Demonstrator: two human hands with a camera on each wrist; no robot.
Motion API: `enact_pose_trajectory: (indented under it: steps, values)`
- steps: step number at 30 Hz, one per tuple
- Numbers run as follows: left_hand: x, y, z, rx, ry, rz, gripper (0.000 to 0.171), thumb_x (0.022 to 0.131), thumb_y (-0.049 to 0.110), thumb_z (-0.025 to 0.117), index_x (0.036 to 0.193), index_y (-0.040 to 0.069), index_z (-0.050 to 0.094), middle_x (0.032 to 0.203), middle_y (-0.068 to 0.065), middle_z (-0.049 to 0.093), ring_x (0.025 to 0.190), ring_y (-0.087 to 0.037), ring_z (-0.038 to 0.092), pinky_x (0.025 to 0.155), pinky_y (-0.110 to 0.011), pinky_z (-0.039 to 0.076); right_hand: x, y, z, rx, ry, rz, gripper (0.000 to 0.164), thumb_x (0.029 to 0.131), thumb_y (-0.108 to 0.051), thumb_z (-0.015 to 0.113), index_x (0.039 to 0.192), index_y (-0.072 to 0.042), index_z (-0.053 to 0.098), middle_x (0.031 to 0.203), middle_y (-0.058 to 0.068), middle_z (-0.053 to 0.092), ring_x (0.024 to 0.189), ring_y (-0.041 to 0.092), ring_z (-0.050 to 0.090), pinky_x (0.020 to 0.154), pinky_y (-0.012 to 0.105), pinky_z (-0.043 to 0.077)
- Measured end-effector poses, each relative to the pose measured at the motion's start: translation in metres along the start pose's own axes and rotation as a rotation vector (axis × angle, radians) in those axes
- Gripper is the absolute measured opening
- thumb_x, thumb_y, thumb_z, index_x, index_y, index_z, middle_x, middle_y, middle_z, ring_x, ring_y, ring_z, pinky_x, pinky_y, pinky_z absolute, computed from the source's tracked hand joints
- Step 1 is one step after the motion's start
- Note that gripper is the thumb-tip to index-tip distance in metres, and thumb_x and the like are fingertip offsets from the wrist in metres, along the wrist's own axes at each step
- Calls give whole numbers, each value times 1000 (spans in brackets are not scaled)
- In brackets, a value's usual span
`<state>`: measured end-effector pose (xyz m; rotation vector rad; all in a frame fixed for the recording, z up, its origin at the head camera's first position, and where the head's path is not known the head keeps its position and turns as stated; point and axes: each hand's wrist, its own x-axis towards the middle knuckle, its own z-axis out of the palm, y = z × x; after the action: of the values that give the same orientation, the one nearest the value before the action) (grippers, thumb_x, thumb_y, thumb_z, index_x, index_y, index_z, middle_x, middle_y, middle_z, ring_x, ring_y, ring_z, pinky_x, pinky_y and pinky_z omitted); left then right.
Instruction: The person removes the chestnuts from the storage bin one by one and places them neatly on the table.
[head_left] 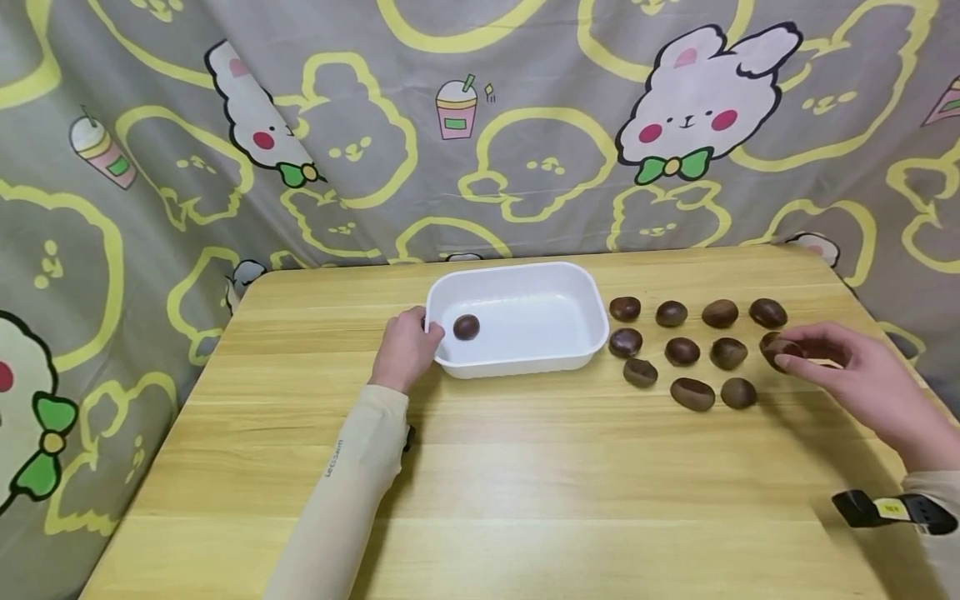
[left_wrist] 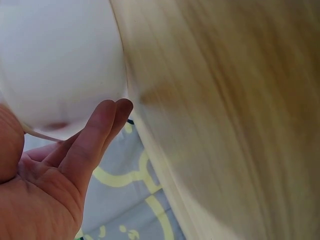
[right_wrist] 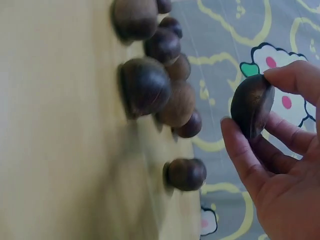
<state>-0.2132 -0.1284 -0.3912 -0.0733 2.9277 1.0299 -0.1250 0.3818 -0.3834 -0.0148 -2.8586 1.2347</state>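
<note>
My left hand (head_left: 405,348) grips the left end of a white plastic tray (head_left: 525,364), thumb over the rim and fingers along the outer wall. One dark brown chestnut (head_left: 467,327) lies in the tray, near that end. At the right, my right hand (head_left: 862,371) pinches another chestnut (right_wrist: 250,105) between thumb and fingertips. In the right wrist view this nut appears held clear of the wooden table (right_wrist: 55,125). Just left of that hand, several loose chestnuts (head_left: 682,352) sit in rough rows.
The wooden table (head_left: 525,483) ends at the back against a grey curtain (head_left: 442,183) with yellow outlines and cartoon rabbits. The nearest loose chestnuts (head_left: 626,342) lie close to the tray's right end. A black strap (head_left: 870,508) is around the right wrist.
</note>
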Motion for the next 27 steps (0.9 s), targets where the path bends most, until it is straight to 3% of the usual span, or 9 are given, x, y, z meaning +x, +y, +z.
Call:
enact_pose_trajectory:
  steps: [7, 12, 18, 22, 27]
  values:
    - [0, 1, 0, 0, -3, -4, 35, 94, 15, 52, 121, -6, 62, 106, -18, 67, 89, -26, 61, 79, -38, 51, -5, 17, 1, -74, -33, -4, 36, 91, -27, 72, 116, -4, 62, 97, -23, 60, 86, -12, 49, 65, 14, 40]
    - [0, 0, 0, 0, -6, -4, 35, 95, 15, 52, 122, -6, 61, 106, -18, 67, 89, -25, 61, 78, -38, 51, -3, 25, 5, -143, -44, -3, 31, 91, -27, 72, 110, -4, 63, 93, -9, 63, 81, -12, 48, 63, 17, 39]
    - [0, 0, -1, 11, -14, -4, 33, 94, 14, 52, 118, -6, 62, 100, -16, 67, 82, -25, 60, 69, -34, 50, -2, 29, 11, -192, -119, 10, 31, 93, -25, 69, 111, -1, 61, 96, 8, 65, 76, -6, 50, 57, 24, 44]
    - [-1, 1, -1, 17, -27, -3, 31, 95, 13, 52, 116, -6, 63, 96, -16, 67, 78, -24, 59, 66, -33, 49, -2, 31, 13, -198, -151, 18, 34, 94, -25, 67, 115, 1, 59, 100, 13, 65, 75, -2, 52, 54, 28, 46]
    - [0, 1, -2, 14, -17, -7, 32, 95, 14, 52, 118, -6, 62, 101, -18, 67, 82, -25, 60, 71, -35, 51, 0, 33, 12, -211, -153, 3, 37, 94, -26, 66, 117, 2, 58, 101, 15, 65, 76, -3, 51, 55, 27, 46]
